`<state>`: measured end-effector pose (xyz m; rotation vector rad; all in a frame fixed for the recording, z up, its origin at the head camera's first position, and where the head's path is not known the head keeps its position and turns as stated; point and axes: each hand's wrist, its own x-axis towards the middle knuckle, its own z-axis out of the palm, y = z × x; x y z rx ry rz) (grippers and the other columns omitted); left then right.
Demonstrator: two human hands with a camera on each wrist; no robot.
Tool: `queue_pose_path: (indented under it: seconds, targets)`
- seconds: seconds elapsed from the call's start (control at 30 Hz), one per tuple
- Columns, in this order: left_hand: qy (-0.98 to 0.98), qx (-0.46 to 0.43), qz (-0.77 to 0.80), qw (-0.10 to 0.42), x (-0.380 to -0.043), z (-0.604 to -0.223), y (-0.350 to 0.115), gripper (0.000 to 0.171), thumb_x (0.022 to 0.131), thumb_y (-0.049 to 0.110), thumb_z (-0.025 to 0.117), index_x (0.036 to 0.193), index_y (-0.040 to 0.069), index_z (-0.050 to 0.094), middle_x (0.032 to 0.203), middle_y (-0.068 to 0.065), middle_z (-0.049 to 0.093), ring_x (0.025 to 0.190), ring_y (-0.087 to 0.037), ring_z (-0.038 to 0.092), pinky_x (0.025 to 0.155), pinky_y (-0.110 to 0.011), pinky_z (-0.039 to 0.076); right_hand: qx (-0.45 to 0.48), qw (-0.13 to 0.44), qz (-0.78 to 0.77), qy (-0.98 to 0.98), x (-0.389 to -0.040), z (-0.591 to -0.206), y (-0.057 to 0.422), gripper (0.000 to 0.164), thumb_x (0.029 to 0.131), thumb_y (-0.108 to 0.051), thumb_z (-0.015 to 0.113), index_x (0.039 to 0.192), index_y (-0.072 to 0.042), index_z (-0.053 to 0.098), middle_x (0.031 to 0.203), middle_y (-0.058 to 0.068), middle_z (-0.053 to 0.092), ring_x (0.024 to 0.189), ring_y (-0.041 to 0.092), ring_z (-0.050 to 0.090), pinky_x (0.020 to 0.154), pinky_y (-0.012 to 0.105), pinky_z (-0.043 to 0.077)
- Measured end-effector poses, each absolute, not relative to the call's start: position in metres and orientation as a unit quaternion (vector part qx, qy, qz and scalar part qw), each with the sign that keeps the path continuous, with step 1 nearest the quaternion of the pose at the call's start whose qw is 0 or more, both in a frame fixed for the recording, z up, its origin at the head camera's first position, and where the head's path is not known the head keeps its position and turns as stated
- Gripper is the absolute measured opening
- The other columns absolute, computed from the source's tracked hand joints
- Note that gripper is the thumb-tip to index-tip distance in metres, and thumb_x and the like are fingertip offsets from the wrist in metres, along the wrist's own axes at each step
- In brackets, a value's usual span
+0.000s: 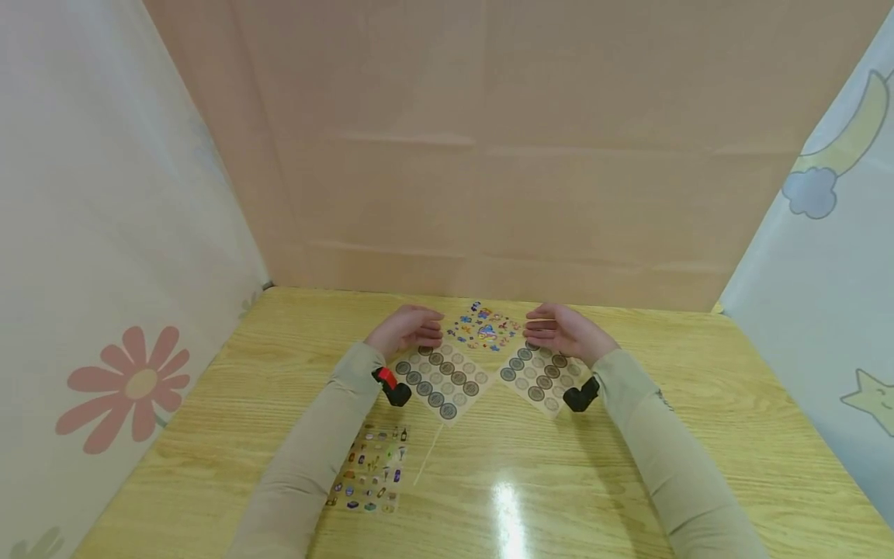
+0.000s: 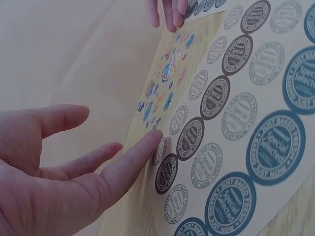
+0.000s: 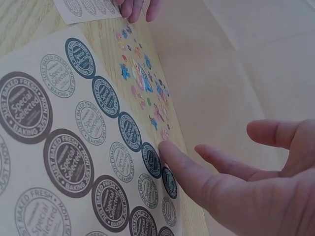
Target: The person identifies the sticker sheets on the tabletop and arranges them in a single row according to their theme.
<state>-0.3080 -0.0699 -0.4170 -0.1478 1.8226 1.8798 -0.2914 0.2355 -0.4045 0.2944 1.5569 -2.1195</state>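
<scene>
My left hand [image 1: 408, 328] hovers at the far left corner of a sheet of round "Just Baked Fresh" stickers [image 1: 445, 380], fingers loose and holding nothing. In the left wrist view its lowest fingertip [image 2: 153, 137] overlaps that sheet's edge. On the other side, my right hand [image 1: 567, 332] is at the far edge of a second such sheet [image 1: 541, 379], also with relaxed fingers; one fingertip [image 3: 168, 150] is right at the edge in the right wrist view. Between the hands lies a clear sheet of small colourful shiny stickers [image 1: 486, 330], flat on the table.
Beside my left forearm lies another clear sheet with rows of small colourful pictures [image 1: 370, 473], partly hidden by the sleeve. A thin pale strip [image 1: 428, 454] is on the wooden table [image 1: 559, 497]. A brown paper backdrop [image 1: 482, 194] rises behind the table's far edge.
</scene>
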Motion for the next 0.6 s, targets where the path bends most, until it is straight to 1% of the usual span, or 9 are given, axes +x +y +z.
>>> queue_pose_path:
  seconds: [0.1, 0.27, 0.37, 0.5, 0.6]
  targets:
    - [0.664, -0.057, 0.697, 0.264, -0.3077, -0.4171, -0.0680, 0.047, 0.097, 0.012, 0.057, 0.137, -0.006, 0.041, 0.127, -0.030, 0.051, 0.113, -0.039, 0.055, 0.092, -0.041, 0.052, 0.108, 0.247, -0.777, 0.568, -0.2923, -0.4046, 0.2353, 0.049, 0.103, -0.015, 0.037, 0.144, 0.008, 0.023, 0.151, 0.030, 0.017, 0.137, 0.043, 0.025, 0.112, 0.046, 0.028]
    - [0.649, -0.072, 0.707, 0.272, -0.3091, -0.4191, -0.0668, 0.046, 0.097, 0.014, 0.056, 0.138, -0.003, 0.042, 0.128, -0.028, 0.051, 0.113, -0.037, 0.056, 0.091, -0.040, 0.053, 0.096, 0.255, -0.771, 0.575, -0.2930, -0.4042, 0.2344, 0.053, 0.104, -0.017, 0.035, 0.147, 0.009, 0.017, 0.150, 0.031, 0.019, 0.137, 0.042, 0.025, 0.113, 0.046, 0.027]
    - [0.641, -0.077, 0.714, 0.269, -0.3091, -0.4196, -0.0668, 0.045, 0.098, 0.013, 0.055, 0.137, -0.003, 0.043, 0.130, -0.028, 0.050, 0.113, -0.037, 0.056, 0.090, -0.041, 0.053, 0.090, 0.258, -0.767, 0.580, -0.2930, -0.4039, 0.2338, 0.054, 0.104, -0.018, 0.033, 0.147, 0.009, 0.016, 0.149, 0.031, 0.020, 0.137, 0.041, 0.025, 0.113, 0.046, 0.027]
    - [0.627, -0.081, 0.726, 0.270, -0.3082, -0.4187, -0.0661, 0.044, 0.098, 0.012, 0.054, 0.137, -0.005, 0.042, 0.131, -0.029, 0.049, 0.115, -0.038, 0.054, 0.091, -0.041, 0.052, 0.092, 0.253, -0.765, 0.585, -0.2938, -0.4044, 0.2353, 0.054, 0.105, -0.018, 0.032, 0.148, 0.009, 0.014, 0.150, 0.031, 0.017, 0.138, 0.041, 0.024, 0.113, 0.045, 0.027]
    - [0.625, -0.085, 0.727, 0.270, -0.3067, -0.4173, -0.0656, 0.044, 0.098, 0.013, 0.055, 0.137, -0.004, 0.043, 0.131, -0.029, 0.049, 0.115, -0.039, 0.054, 0.092, -0.041, 0.052, 0.089, 0.248, -0.762, 0.592, -0.2949, -0.4046, 0.2383, 0.055, 0.105, -0.018, 0.030, 0.148, 0.010, 0.011, 0.151, 0.031, 0.014, 0.138, 0.042, 0.022, 0.113, 0.044, 0.026]
